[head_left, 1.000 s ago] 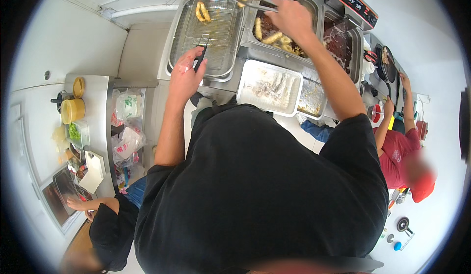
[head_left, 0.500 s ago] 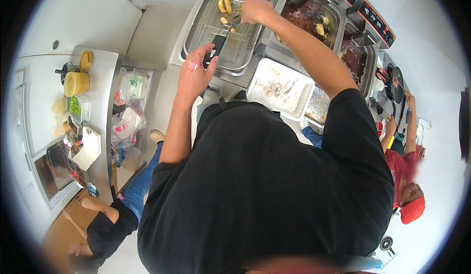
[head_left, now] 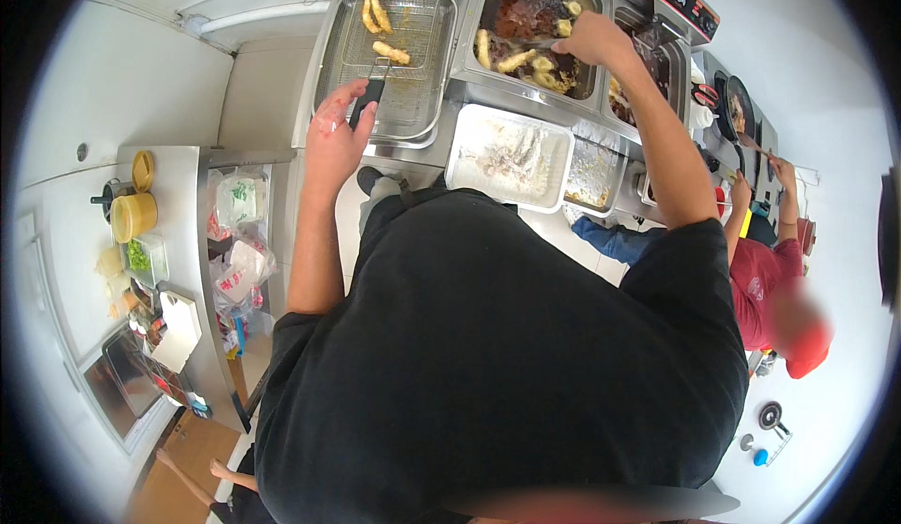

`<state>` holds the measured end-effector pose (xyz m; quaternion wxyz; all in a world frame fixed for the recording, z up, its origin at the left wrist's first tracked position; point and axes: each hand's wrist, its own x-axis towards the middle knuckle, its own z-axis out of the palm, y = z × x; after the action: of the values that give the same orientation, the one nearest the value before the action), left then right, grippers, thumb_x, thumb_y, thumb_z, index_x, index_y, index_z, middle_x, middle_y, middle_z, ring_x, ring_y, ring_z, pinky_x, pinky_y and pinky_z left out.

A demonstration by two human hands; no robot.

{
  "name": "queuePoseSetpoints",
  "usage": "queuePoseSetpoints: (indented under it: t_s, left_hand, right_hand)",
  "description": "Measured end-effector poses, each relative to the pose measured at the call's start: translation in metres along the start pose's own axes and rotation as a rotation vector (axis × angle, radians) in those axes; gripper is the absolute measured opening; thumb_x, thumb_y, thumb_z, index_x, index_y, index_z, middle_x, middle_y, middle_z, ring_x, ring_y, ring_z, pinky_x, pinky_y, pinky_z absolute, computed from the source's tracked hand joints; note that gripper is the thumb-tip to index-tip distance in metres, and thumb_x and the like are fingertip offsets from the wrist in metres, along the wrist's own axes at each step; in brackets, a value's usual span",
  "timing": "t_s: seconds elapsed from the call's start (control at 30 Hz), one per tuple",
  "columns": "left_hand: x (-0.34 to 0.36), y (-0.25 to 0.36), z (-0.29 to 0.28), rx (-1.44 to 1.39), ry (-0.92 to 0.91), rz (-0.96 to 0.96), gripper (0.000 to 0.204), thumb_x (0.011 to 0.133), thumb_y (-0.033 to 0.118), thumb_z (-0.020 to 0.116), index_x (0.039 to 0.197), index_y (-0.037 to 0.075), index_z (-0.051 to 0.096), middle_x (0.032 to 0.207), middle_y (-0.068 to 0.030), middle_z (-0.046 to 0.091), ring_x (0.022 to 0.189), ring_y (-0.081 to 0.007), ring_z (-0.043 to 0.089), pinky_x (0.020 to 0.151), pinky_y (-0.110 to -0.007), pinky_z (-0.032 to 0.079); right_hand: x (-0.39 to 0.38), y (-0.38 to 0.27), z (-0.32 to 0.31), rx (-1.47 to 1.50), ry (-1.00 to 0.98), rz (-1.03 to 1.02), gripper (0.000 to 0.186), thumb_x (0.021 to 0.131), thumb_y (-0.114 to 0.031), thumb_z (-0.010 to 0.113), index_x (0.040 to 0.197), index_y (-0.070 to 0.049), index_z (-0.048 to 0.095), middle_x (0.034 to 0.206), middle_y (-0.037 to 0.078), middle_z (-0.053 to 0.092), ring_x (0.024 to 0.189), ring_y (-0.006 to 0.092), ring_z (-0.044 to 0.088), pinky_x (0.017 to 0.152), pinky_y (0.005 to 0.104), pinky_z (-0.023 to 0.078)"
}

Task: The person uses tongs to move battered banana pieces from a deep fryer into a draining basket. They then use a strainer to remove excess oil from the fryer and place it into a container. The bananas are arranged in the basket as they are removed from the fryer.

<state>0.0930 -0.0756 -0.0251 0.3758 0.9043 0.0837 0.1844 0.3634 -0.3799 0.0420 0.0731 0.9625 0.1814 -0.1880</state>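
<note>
Three golden battered sticks [head_left: 391,52] lie in a rectangular silver wire basket [head_left: 413,22] over a shallow steel tray [head_left: 413,139]. The left hand [head_left: 336,130] pinches the basket's black handle [head_left: 368,99] between thumb and fingers. Above a stainless-steel fryer [head_left: 526,95], the right hand [head_left: 596,39] has its fingers closed around slim metal tongs [head_left: 539,44]; more pale-golden sticks [head_left: 483,48] float in the fryer's dark oil [head_left: 521,17].

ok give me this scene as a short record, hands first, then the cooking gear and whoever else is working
left hand: on the black handle
right hand: holds tongs
basket: three fried pieces
fryer: more pieces in dark oil
white tray: pale residue
co-worker: red top, at right
</note>
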Motion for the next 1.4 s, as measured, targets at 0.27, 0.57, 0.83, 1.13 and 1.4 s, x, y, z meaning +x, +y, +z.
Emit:
queuePoseSetpoints:
  t_s: [0.27, 0.57, 0.83, 1.13, 1.4]
  left_hand:
    - [0.001, 0.005, -0.001, 0.001, -0.046, -0.05, 0.031, 0.09, 0.013, 0.07, 0.12, 0.006, 0.064, 0.111, -0.0138, 0.07, 0.104, -0.028, 0.067, 0.089, -0.038, 0.052]
    - [-0.005, 0.012, -0.007, 0.027, -0.049, -0.038, 0.031, 0.091, 0.013, 0.069, 0.121, 0.005, 0.064, 0.111, -0.0159, 0.07, 0.104, -0.0288, 0.068, 0.09, -0.038, 0.052]
    - [-0.009, 0.014, -0.009, 0.031, -0.043, -0.058, 0.03, 0.091, 0.013, 0.069, 0.119, 0.004, 0.063, 0.111, -0.0162, 0.07, 0.104, -0.0293, 0.068, 0.09, -0.038, 0.053]
    - [-0.01, 0.009, 0.001, -0.019, -0.054, -0.036, 0.033, 0.09, 0.012, 0.069, 0.122, 0.003, 0.063, 0.113, -0.0166, 0.069, 0.106, -0.0288, 0.068, 0.091, -0.038, 0.053]
    - [-0.021, 0.006, -0.003, -0.058, -0.015, -0.065, 0.032, 0.089, 0.01, 0.07, 0.12, 0.003, 0.063, 0.113, -0.0146, 0.069, 0.104, -0.0281, 0.068, 0.089, -0.037, 0.053]
  right_hand:
    - [0.009, 0.022, 0.052, 0.253, -0.085, -0.039, 0.07, 0.077, -0.058, 0.075, 0.088, 0.01, 0.072, 0.092, 0.028, 0.07, 0.085, 0.0387, 0.068, 0.078, 0.0445, 0.053]
    - [0.028, -0.004, 0.072, 0.238, -0.092, -0.104, 0.066, 0.076, -0.05, 0.075, 0.114, 0.004, 0.071, 0.115, 0.024, 0.07, 0.106, 0.0367, 0.068, 0.095, 0.0403, 0.052]
    - [0.008, -0.001, 0.072, 0.264, 0.118, -0.108, 0.053, 0.08, -0.046, 0.075, 0.107, -0.001, 0.075, 0.101, 0.02, 0.073, 0.097, 0.0356, 0.07, 0.09, 0.044, 0.054]
    - [-0.005, 0.012, 0.04, 0.108, 0.201, -0.037, 0.047, 0.081, -0.043, 0.076, 0.103, -0.002, 0.074, 0.105, 0.02, 0.073, 0.099, 0.0372, 0.07, 0.085, 0.0467, 0.057]
    - [0.0, 0.003, -0.018, -0.003, 0.345, -0.144, 0.044, 0.08, -0.042, 0.076, 0.109, -0.008, 0.075, 0.106, 0.019, 0.073, 0.099, 0.0356, 0.07, 0.086, 0.0468, 0.056]
